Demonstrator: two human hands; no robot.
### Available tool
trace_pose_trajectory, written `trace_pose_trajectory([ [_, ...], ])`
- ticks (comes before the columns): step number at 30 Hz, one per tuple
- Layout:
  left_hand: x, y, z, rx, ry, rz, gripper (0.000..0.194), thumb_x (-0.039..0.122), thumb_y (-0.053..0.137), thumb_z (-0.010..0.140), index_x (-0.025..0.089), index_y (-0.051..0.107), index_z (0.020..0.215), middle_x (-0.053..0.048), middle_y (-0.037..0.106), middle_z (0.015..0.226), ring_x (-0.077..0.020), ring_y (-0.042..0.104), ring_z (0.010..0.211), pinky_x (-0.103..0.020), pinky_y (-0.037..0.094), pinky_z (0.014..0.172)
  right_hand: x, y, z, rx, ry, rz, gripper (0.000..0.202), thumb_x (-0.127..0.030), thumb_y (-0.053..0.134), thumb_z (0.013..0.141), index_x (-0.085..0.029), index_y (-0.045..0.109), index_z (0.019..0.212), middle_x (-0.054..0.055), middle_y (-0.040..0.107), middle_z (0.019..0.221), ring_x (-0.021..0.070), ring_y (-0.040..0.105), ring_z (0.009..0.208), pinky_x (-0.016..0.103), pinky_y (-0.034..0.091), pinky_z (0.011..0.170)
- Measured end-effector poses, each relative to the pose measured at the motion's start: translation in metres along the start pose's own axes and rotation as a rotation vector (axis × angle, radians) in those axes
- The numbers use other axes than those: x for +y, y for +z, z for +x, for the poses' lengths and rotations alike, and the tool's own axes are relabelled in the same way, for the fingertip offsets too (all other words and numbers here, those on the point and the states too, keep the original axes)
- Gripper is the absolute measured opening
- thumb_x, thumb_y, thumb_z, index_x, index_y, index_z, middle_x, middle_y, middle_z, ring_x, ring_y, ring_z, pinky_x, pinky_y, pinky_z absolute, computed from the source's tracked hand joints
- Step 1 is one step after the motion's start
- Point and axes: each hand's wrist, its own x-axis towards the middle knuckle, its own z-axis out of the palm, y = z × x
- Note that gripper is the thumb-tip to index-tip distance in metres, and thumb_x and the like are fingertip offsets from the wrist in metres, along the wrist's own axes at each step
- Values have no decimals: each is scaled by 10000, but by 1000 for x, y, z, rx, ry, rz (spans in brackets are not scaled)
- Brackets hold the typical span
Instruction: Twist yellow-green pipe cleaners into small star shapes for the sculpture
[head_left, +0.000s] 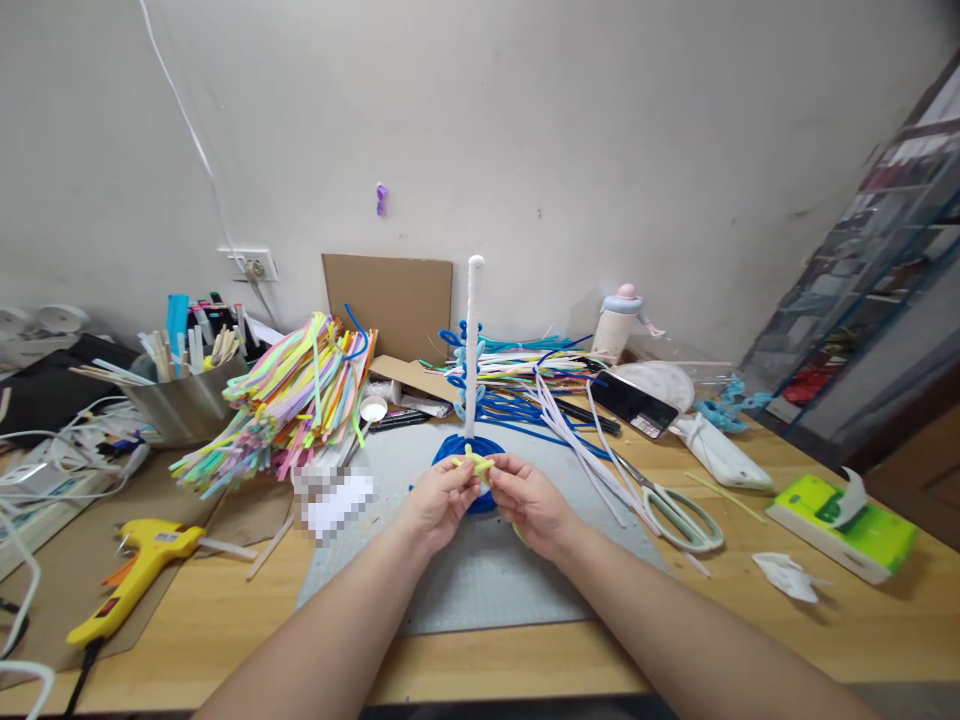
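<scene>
Across the wooden table (pixel 232 590) lies a grey mat (pixel 495 600); on it a white rod (pixel 472 350) rises from a blue coiled base (pixel 491 443), partly hidden by the hands. Print on the yellow glue gun (pixel 146 555) and green tissue pack (pixel 874 540) is too small to read; a pale paper (pixel 341 505) is pixelated. Over the mat, before the rod, left hand (pixel 444 497) and right hand (pixel 536 503) each have a nearly closed fingertip grip on one small yellow fuzzy piece (pixel 482 464), its ends partly covered by fingers.
</scene>
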Motion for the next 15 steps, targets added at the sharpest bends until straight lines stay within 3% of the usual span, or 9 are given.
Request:
trace_pose_trajectory([
  [7, -7, 3, -2, -47, -1, 69, 237, 164, 773, 602, 139, 562, 707, -22, 652, 789, -106, 623, 726, -229, 505, 728, 6, 2, 2, 201, -103, -42, 361, -387, 794, 556, -151, 573, 717, -107, 362, 399, 11, 186, 343, 182, 78, 350],
  [12, -9, 1, 0, -41, 213, 305, 288, 234, 762, 621, 152, 585, 833, 5, 615, 723, -94, 577, 659, -215, 466, 632, 6, 2, 1, 215, -120, -87, 380, -416, 793, 545, -162, 549, 686, -121, 304, 360, 11, 166, 317, 196, 59, 347],
  [15, -7, 2, -1, -115, 221, 356, 288, 287, 744, 641, 154, 584, 840, -3, 615, 713, -111, 576, 646, -240, 465, 628, 4, 1, 0, 165, -94, -91, 383, -431, 784, 556, -161, 531, 653, -119, 296, 356, 8, 148, 319, 200, 48, 352],
])
